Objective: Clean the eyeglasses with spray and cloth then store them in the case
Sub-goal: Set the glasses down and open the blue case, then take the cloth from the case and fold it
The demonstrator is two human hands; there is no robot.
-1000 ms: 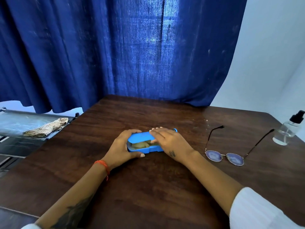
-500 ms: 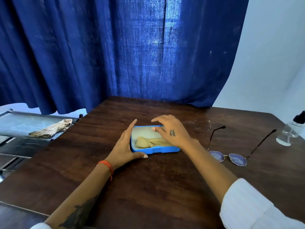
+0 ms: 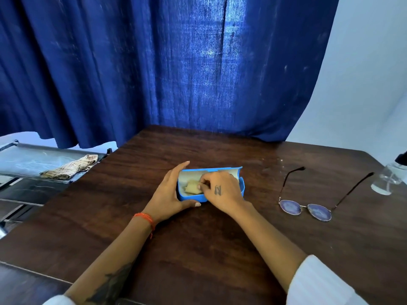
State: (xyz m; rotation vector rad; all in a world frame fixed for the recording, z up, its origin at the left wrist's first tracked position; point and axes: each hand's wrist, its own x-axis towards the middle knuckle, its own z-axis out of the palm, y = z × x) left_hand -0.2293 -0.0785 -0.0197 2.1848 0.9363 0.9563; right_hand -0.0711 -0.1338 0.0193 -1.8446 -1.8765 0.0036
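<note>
Pinching with my right hand (image 3: 222, 189), I have my fingertips closed on the folded yellowish cloth (image 3: 192, 187) that lies inside the open blue case (image 3: 241, 186); that grip is bent down into the tray of the case, knuckles up. With my left hand (image 3: 170, 193) I brace the case from its left end: the fingers stand straight along the end wall and the thumb lies flat along the near edge, so this grip is not curled round anything. The case sits near the middle of the dark wooden desk (image 3: 198, 249), its lid tipped back toward the blue curtain (image 3: 154, 62). Well to the right lie the eyeglasses (image 3: 306, 209), lenses toward me and both temples spread out away from me. Beyond them, at the right edge of the view, stands the clear spray bottle (image 3: 388, 180) with its dark cap partly cut off. Off to the left, a checked rag (image 3: 70, 167) lies on a grey side surface (image 3: 26, 161) beside the desk.
</note>
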